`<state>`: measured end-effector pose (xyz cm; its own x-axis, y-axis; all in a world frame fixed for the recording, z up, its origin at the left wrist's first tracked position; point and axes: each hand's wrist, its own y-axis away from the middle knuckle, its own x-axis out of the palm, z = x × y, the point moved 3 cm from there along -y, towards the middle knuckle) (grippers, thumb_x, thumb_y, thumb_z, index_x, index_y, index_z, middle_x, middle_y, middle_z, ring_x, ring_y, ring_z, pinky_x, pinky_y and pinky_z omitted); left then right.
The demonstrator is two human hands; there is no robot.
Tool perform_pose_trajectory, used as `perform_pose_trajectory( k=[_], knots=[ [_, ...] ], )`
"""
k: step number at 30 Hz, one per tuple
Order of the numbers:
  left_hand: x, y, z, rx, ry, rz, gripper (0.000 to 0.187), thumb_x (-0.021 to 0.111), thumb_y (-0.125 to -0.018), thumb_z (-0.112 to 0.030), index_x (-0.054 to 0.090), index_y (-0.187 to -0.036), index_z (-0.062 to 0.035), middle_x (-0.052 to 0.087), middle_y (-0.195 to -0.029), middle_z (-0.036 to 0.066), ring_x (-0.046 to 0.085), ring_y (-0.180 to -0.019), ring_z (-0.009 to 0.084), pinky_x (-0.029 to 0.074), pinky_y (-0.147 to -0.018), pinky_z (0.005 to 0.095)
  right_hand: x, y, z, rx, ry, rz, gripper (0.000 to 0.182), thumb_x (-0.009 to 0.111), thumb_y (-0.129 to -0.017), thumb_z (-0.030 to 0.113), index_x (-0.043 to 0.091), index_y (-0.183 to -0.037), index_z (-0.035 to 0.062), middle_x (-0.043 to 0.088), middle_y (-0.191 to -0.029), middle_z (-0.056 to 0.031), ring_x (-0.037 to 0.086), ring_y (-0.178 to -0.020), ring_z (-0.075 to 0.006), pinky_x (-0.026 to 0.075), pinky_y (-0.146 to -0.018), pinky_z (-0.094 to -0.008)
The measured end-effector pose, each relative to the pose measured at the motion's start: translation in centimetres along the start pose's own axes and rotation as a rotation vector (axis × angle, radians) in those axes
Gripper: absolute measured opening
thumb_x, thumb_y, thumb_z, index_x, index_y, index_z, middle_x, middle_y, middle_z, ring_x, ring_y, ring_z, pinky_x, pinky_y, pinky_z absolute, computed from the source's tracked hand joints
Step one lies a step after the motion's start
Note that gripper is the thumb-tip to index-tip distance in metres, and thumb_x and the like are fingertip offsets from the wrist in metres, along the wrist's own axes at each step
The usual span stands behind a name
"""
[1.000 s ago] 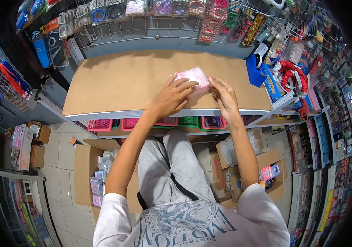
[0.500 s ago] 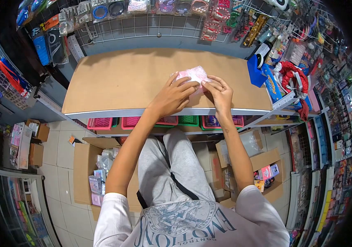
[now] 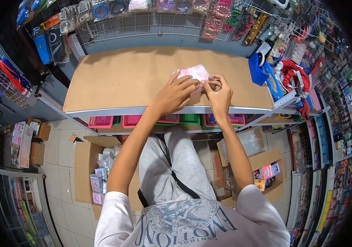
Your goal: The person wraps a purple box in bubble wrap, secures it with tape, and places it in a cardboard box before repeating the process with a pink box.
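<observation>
A small pink packet in clear plastic (image 3: 198, 72) lies on the brown shelf top (image 3: 118, 78), right of its middle. My left hand (image 3: 175, 94) rests over the packet's left side, its fingers bent across it and pressing it. At the packet's lower right corner, my right hand (image 3: 219, 91) pinches the plastic edge between thumb and fingers. The fingertips of both hands nearly meet there. What lies under my left fingers is hidden.
Pink baskets (image 3: 101, 122) and a green basket (image 3: 190, 119) sit below the shelf top. A blue holder (image 3: 257, 71) and red scrunchies (image 3: 294, 78) are at the right. Open cartons (image 3: 83, 171) stand on the floor beside my legs. Packaged goods hang on the wire grid (image 3: 143, 28).
My right fingers have bent more and shifted slightly at the packet's corner. My left hand stays on the packet. The whole view has moved very slightly.
</observation>
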<state>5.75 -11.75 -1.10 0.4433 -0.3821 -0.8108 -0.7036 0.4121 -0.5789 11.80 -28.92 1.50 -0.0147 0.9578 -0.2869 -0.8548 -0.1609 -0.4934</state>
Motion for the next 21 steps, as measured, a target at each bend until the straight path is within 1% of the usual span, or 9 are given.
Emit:
perform_pose_trajectory(
  k=[3,6,9,12,15,18,19,21],
  knots=[
    [-0.3,-0.1,-0.1,0.008,0.001,-0.02,0.048,0.065,-0.086,-0.016,0.055,-0.133,-0.0101,0.055,-0.14,0.01,0.047,-0.136,0.0286,0.025,-0.122,0.0591,0.2,0.2,-0.3,-0.01,0.025,-0.035,0.021,0.077,-0.087,0.008,0.063,-0.099,-0.0013,0.075,-0.086,-0.0128,0.074,-0.078,-0.0208,0.057,-0.071,-0.0321],
    [-0.3,-0.1,-0.1,0.006,-0.011,-0.03,0.049,0.065,-0.086,-0.015,0.055,-0.133,-0.0104,0.055,-0.14,0.009,0.047,-0.136,0.0281,0.025,-0.122,0.059,0.4,0.4,-0.1,0.069,-0.039,-0.066,0.022,0.078,-0.085,0.008,0.06,-0.095,-0.0007,0.073,-0.083,-0.0124,0.073,-0.077,-0.0213,0.056,-0.072,-0.0343],
    [-0.3,-0.1,-0.2,0.022,-0.017,-0.026,0.048,0.065,-0.086,-0.016,0.055,-0.133,-0.0099,0.055,-0.142,0.009,0.046,-0.137,0.0279,0.024,-0.122,0.0585,0.7,0.4,-0.9,0.029,0.008,-0.13,0.024,0.079,-0.083,0.006,0.058,-0.093,0.0001,0.07,-0.078,-0.0114,0.071,-0.073,-0.0229,0.055,-0.07,-0.0368],
    [-0.2,-0.2,0.1,-0.016,0.039,0.017,0.056,0.067,-0.084,-0.013,0.053,-0.138,-0.0108,0.052,-0.147,0.007,0.043,-0.14,0.0279,0.019,-0.125,0.0578,1.3,0.6,-1.8,0.135,-0.081,-0.166,0.032,0.082,-0.079,0.008,0.057,-0.098,0.001,0.069,-0.089,-0.0133,0.069,-0.082,-0.025,0.053,-0.076,-0.039],
    [-0.4,-0.2,0.1,-0.017,0.029,0.021,0.055,0.067,-0.084,-0.013,0.054,-0.137,-0.011,0.052,-0.147,0.006,0.043,-0.141,0.0277,0.019,-0.125,0.0575,1.8,1.3,-1.9,0.055,0.223,-0.323,0.046,0.085,-0.076,0.011,0.052,-0.107,0.0015,0.064,-0.106,-0.0155,0.064,-0.098,-0.0271,0.051,-0.085,-0.0405],
    [-0.5,-0.3,-0.2,-0.008,0.048,0.025,0.054,0.065,-0.084,-0.012,0.054,-0.137,-0.0111,0.053,-0.146,0.005,0.043,-0.141,0.0276,0.019,-0.125,0.0569,0.7,0.8,-3.2,0.115,0.09,-0.364,0.057,0.087,-0.073,0.013,0.047,-0.113,0.002,0.058,-0.117,-0.0156,0.058,-0.107,-0.028,0.048,-0.092,-0.0422],
    [-0.5,-0.3,-0.2,-0.007,0.048,0.031,0.054,0.065,-0.084,-0.012,0.054,-0.137,-0.0112,0.053,-0.146,0.005,0.043,-0.141,0.0274,0.019,-0.125,0.0568,1.1,0.2,-4.2,0.163,-0.171,-0.275,0.058,0.087,-0.073,0.012,0.046,-0.113,0.0023,0.061,-0.111,-0.0134,0.06,-0.102,-0.0255,0.05,-0.09,-0.0392],
    [-0.6,-0.4,-0.1,-0.003,0.046,0.04,0.054,0.065,-0.083,-0.011,0.053,-0.136,-0.0113,0.053,-0.145,0.004,0.043,-0.141,0.0271,0.019,-0.125,0.0566,1.0,-0.6,-5.1,0.288,-0.3,-0.172,0.058,0.087,-0.074,0.012,0.046,-0.114,0.0026,0.062,-0.109,-0.0125,0.061,-0.1,-0.0229,0.052,-0.088,-0.0365]
  ],
)
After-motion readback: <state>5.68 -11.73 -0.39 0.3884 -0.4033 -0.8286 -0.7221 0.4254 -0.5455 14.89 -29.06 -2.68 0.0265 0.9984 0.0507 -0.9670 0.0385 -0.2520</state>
